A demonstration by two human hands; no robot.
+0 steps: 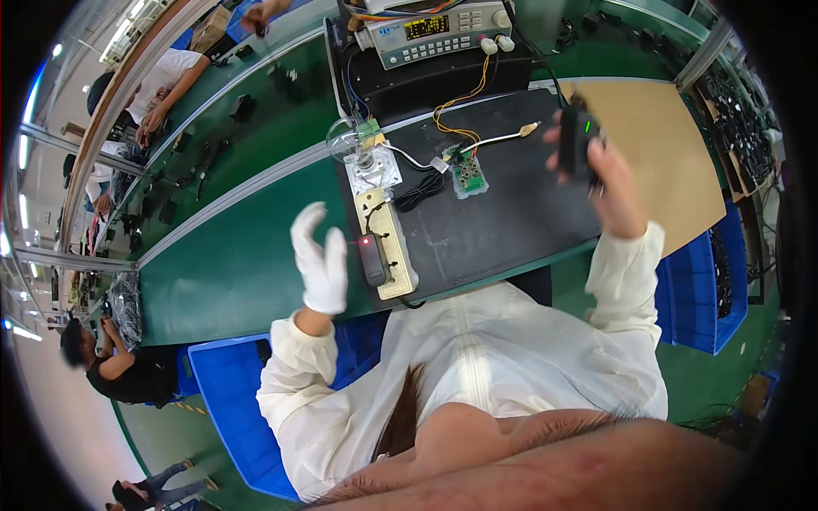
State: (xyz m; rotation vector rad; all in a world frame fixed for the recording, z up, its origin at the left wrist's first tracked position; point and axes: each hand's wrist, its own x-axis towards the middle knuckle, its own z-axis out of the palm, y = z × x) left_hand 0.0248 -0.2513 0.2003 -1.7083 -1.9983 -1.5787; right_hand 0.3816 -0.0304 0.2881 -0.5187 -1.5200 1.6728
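The right hand is bare and raised over the right part of the black mat, its fingers curled tight around a small black power adapter that shows a green light on its face. The left hand, in a white glove, hangs open in the air above the green worktop, fingers loosely spread and touching nothing; it is just left of the mat's near left corner.

Beside that gloved hand a beige power strip runs along the mat's left edge, with a dark plug seated in it and a red light glowing. Further up the mat lie a coiled black cable, a small green circuit board with yellow and white leads, and a clear glass bulb on a square stand. At the far edge stands a grey bench meter with a lit display. To the right of the mat lies a tan board.

Blue bins stand at the near side on both flanks. Along the worktop's far left side other people sit at a long line scattered with black adapters.
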